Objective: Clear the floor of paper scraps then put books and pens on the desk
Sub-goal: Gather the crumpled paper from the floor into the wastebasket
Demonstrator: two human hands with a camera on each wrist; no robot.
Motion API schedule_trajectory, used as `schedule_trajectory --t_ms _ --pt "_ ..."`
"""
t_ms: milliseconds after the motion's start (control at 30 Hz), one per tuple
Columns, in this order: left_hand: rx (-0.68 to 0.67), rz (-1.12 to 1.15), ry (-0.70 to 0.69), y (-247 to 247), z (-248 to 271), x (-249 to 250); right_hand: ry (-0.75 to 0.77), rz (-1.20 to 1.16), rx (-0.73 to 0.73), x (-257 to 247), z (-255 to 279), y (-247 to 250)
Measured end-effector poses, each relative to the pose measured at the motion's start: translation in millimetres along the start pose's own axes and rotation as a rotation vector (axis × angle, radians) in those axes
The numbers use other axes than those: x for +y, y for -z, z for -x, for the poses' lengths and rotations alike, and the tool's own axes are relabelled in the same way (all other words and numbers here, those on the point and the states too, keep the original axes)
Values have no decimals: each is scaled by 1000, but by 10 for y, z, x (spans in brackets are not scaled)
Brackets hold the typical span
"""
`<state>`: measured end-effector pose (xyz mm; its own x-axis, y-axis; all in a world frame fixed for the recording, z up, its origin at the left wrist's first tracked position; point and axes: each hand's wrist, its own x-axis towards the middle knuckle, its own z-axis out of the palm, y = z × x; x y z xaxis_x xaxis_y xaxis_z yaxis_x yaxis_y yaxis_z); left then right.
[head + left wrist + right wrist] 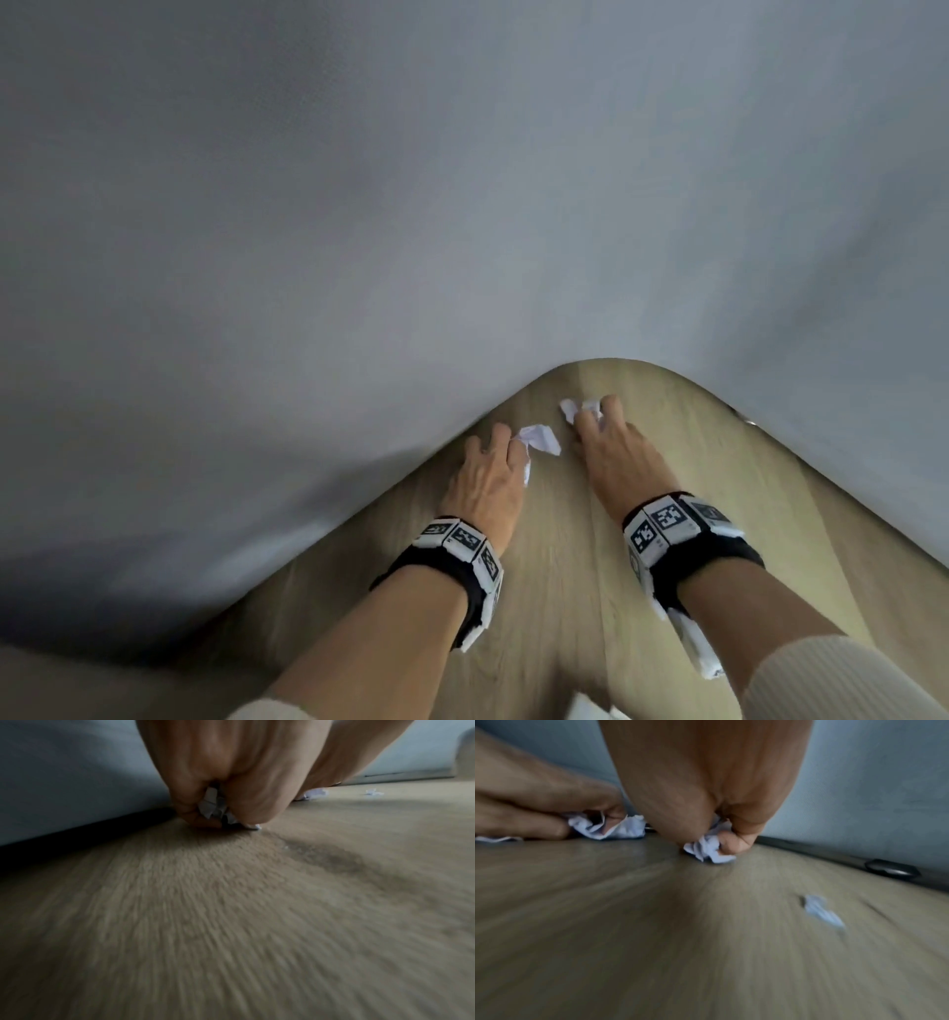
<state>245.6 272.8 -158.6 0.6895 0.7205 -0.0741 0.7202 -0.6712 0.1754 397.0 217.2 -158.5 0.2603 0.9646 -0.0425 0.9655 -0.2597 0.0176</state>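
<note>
Scrap-clearing step. Left hand (485, 475) clamped on scrap (539, 439), right hand (616, 452) on second scrap (583, 409), both at floor (554, 591). Next: lift, gather loose scrap (821, 912).

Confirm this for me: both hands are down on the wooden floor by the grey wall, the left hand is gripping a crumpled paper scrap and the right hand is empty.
Not quite: the right hand is not empty. The right wrist view shows its fingers curled round a second paper scrap. The rest stands: left hand grips a crumpled paper scrap on the wooden floor by the grey wall.
</note>
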Motion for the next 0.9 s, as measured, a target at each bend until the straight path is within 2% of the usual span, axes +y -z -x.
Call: schedule_trajectory --t_ms 67,133,167,267,333,400,467,500,567,667,767,900 --pt "-49 -9 8 64 -6 24 -23 1 -96 45 168 -150" --pt "-24 -54 -6 87 -13 48 -107 -67 -94 20 351 -204" --pt "-56 -52 0 70 -24 62 -138 -81 -88 3 446 -226" --pt "-171 27 30 31 16 157 -121 24 -41 5 729 -312" --pt "-161 135 49 80 105 313 -121 31 -61 10 891 -238" --pt "-180 191 7 127 219 523 -157 23 -53 46 1072 -116" --pt "-182 167 -73 142 321 745 -210 -107 -111 122 1303 -2" --pt "-172 172 -101 156 370 872 -262 -196 -138 171 1446 79" --pt "-155 180 -144 136 424 1147 -369 -365 -70 296 1820 249" --pt "-175 99 -240 28 423 1490 -485 -437 -23 481 2536 438" --pt "-144 101 -198 -82 354 1527 -630 -486 37 658 3226 599" --pt "-86 258 -86 -116 237 1305 -846 -507 77 740 3802 602"
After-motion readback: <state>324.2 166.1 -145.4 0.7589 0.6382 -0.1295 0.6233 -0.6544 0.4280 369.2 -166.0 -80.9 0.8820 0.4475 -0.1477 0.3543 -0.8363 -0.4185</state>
